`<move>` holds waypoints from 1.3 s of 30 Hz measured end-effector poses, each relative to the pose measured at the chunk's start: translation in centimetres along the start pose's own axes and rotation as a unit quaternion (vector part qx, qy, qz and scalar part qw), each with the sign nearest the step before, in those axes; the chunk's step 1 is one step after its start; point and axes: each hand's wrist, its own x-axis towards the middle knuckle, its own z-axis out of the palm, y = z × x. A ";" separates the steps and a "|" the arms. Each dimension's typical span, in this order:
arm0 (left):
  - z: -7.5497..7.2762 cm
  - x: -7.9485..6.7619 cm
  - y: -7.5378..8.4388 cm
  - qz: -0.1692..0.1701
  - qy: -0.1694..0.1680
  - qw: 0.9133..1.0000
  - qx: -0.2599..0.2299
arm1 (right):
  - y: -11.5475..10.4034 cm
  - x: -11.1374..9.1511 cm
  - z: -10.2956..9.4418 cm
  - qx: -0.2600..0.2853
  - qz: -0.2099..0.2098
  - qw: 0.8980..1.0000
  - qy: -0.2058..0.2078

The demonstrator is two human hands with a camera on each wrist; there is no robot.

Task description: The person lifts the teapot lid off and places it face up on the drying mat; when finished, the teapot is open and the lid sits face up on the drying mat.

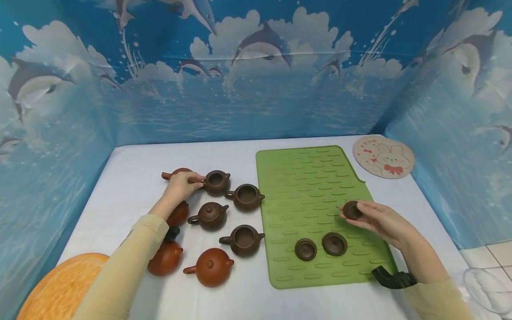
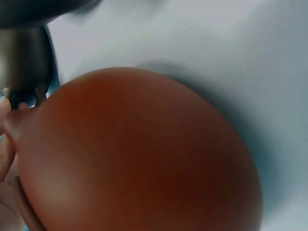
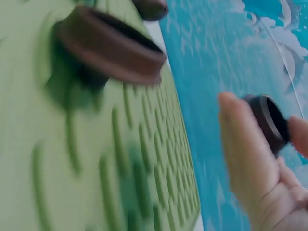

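My left hand (image 1: 183, 184) holds the handle of a dark brown teapot (image 1: 216, 183) whose top is uncovered. Close behind that hand is a reddish-brown teapot (image 1: 182, 170); another fills much of the left wrist view (image 2: 139, 149). My right hand (image 1: 386, 221) pinches a small dark teapot lid (image 1: 352, 210), hollow side showing, above the green mat (image 1: 296, 178). On the mat, two more dark lids (image 1: 306, 249) lie with their hollow sides up. Two other uncovered dark teapots (image 1: 246, 197) stand left of the mat, near a dark teapot with its lid on (image 1: 211, 216).
A reddish-brown lidded teapot (image 1: 211, 266) stands at the front, with more reddish-brown teapots (image 1: 165, 260) partly under my left arm. A round rabbit-print mat (image 1: 384, 157) lies at the back right, an orange round thing (image 1: 64, 289) at the front left. Dolphin-print curtains (image 1: 248, 102) enclose the table.
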 end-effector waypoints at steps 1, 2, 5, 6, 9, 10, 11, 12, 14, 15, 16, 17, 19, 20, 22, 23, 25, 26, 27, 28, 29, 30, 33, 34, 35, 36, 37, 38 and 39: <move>0.0 0.0 0.0 0.000 0.000 1.000 0.000 | 0.2 -0.5 -0.1 -0.041 0.017 0.999 0.031; 0.0 -0.1 0.0 0.000 0.000 1.000 0.000 | 0.4 -1.0 -0.2 -0.082 0.036 0.994 0.057; -0.1 -0.2 0.0 -0.001 0.002 1.000 0.000 | 1.1 -2.1 -0.5 -0.197 0.090 0.970 0.113; -0.1 -0.2 0.0 -0.001 0.003 1.000 0.000 | 1.3 -2.3 -0.7 -0.224 0.103 0.961 0.123; -0.1 -0.2 0.1 -0.001 0.005 1.000 -0.001 | 1.8 -2.8 -1.0 -0.284 0.135 0.938 0.149; -0.1 -0.1 0.1 -0.001 0.005 1.000 -0.002 | 2.0 -2.9 -1.1 -0.293 0.141 0.933 0.155; -0.1 -0.1 0.1 0.000 0.004 1.000 -0.003 | 2.1 -3.0 -1.2 -0.296 0.145 0.930 0.161; -0.1 -0.1 0.1 0.000 0.005 1.000 -0.004 | 2.2 -3.1 -1.2 -0.298 0.148 0.928 0.165; -0.1 -0.1 0.1 -0.001 0.003 1.000 -0.006 | 2.3 -3.3 -1.4 -0.297 0.149 0.928 0.167; -0.2 -0.1 0.1 -0.001 0.003 1.000 -0.007 | 2.4 -3.3 -1.5 -0.295 0.149 0.929 0.165; -0.2 -0.1 0.1 -0.001 0.002 1.000 -0.007 | 2.4 -3.4 -1.7 -0.292 0.151 0.930 0.162; -0.2 -0.1 0.1 -0.001 0.002 1.000 -0.007 | 2.5 -3.5 -1.8 -0.290 0.153 0.931 0.158; -0.2 -0.2 0.0 -0.001 0.002 1.000 -0.007 | 2.6 -3.7 -1.8 -0.287 0.155 0.933 0.152; -0.1 -0.2 0.0 0.001 0.002 1.000 -0.006 | 2.7 -3.7 -1.8 -0.286 0.154 0.934 0.149; -0.1 -0.2 -0.1 0.003 0.003 1.000 -0.003 | 3.0 -3.7 -1.7 -0.287 0.156 0.933 0.151; -0.1 -0.2 0.0 0.004 0.004 1.000 -0.001 | 3.1 -3.7 -1.6 -0.289 0.153 0.932 0.154; -0.1 -0.2 0.0 0.005 0.005 1.000 0.002 | 3.3 -3.5 -1.3 -0.299 0.149 0.929 0.160; -0.1 -0.2 0.0 0.004 0.006 1.000 0.003 | 3.3 -3.5 -1.2 -0.304 0.148 0.927 0.164; -0.1 -0.2 0.1 0.003 0.006 1.000 0.003 | 3.4 -3.5 -1.2 -0.311 0.148 0.924 0.167; -0.1 -0.2 0.1 0.002 0.006 1.000 0.003 | 3.4 -3.5 -1.1 -0.315 0.150 0.921 0.172; -0.1 -0.2 0.1 0.001 0.005 1.000 0.002 | 3.4 -3.5 -1.0 -0.319 0.149 0.920 0.171; -0.1 -0.2 0.1 0.000 0.004 1.000 -0.001 | 3.4 -3.5 -1.0 -0.321 0.150 0.919 0.171; 0.0 -0.3 0.0 0.001 0.003 1.000 -0.003 | 3.5 -3.8 -0.7 -0.330 0.147 0.918 0.164; 0.0 -0.3 0.0 0.003 0.004 1.000 -0.002 | 3.4 -3.8 -0.5 -0.334 0.145 0.917 0.164; 0.0 -0.3 0.0 0.004 0.005 1.000 -0.002 | 3.4 -3.8 -0.4 -0.340 0.141 0.916 0.162; 0.0 -0.3 0.0 0.006 0.005 1.000 -0.001 | 3.4 -3.8 -0.3 -0.349 0.138 0.912 0.163; 0.0 -0.3 0.0 0.006 0.006 1.000 0.000 | 3.3 -3.7 -0.2 -0.359 0.135 0.909 0.165; 0.0 -0.4 -0.1 0.006 0.007 1.000 0.000 | 3.2 -3.6 -0.2 -0.367 0.133 0.905 0.167; 0.0 -0.4 -0.1 0.006 0.007 1.000 0.000 | 3.1 -3.5 -0.1 -0.376 0.133 0.901 0.170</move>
